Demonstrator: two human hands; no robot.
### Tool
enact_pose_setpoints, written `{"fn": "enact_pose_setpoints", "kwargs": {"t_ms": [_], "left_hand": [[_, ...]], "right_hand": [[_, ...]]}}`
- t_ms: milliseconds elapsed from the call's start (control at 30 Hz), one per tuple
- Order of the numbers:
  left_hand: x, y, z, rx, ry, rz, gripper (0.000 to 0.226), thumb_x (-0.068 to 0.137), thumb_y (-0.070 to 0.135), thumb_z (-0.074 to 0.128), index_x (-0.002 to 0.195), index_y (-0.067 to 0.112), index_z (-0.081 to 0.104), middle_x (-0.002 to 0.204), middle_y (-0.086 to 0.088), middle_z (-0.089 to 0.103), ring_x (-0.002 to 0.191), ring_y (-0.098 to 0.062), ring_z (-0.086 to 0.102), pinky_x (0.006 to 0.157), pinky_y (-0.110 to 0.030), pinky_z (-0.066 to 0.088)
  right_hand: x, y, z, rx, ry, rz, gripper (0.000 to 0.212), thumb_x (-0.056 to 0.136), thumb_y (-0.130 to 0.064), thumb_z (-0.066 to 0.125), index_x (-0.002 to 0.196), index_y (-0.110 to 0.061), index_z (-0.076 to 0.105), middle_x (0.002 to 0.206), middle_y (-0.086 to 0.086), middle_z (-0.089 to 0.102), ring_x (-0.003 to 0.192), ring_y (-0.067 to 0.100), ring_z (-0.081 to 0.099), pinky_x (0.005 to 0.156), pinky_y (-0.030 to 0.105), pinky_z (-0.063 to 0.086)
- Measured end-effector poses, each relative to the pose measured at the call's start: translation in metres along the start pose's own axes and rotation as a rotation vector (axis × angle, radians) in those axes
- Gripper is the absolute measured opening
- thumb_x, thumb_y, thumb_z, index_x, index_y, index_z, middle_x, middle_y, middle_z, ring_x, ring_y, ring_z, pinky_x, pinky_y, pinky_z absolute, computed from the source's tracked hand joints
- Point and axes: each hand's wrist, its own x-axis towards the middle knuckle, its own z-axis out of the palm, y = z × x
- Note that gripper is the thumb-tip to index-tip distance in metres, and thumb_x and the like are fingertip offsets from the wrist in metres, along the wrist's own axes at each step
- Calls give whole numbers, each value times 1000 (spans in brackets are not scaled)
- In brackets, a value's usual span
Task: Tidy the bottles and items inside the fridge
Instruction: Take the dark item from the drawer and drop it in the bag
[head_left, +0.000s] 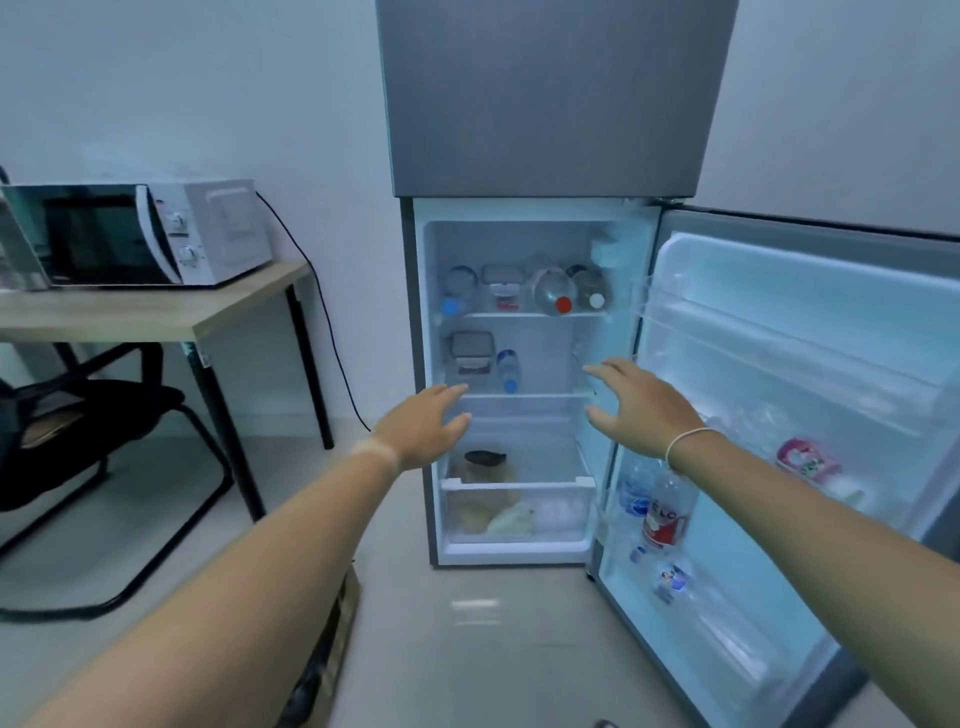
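Note:
The grey fridge (545, 104) stands with its lower door (810, 364) swung open to the right. On the top shelf lie several bottles on their sides, among them one with a red cap (554, 292) and one with a blue cap (457, 291), with a lidded container (501, 285) between them. The middle shelf holds another lidded container (470, 349) and a small blue-capped bottle (508, 370). Door racks carry a red-labelled bottle (667, 512) and a pink pack (806, 460). My left hand (428, 422) and my right hand (640, 399) hover open in front of the middle shelf, holding nothing.
A clear drawer (519, 512) with pale food sits at the fridge's bottom, and a dark-lidded jar (484, 465) stands above it. To the left a microwave (140, 234) rests on a wooden table (156, 312), with a black chair (93, 441) under it. A cable hangs by the fridge.

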Motion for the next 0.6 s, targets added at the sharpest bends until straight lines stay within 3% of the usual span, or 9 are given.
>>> {"fn": "enact_pose_setpoints", "kwargs": {"t_ms": [300,600], "left_hand": [[103,-64,38,17,-56,-103,55,97,42,37,148,26,26,156,-1,30,138,-22,39,112,-42,35],[218,-106,44,21,107,-162,55,97,35,40,148,21,27,153,-5,32,129,-28,46,106,-42,40]], "right_hand": [[105,36,89,-4,-125,37,58,89,-36,51,143,-23,34,151,2,33,133,23,40,106,34,36],[204,63,143,19,-92,73,60,90,-39,50,145,-22,31,152,3,32,134,24,39,109,35,36]]}}
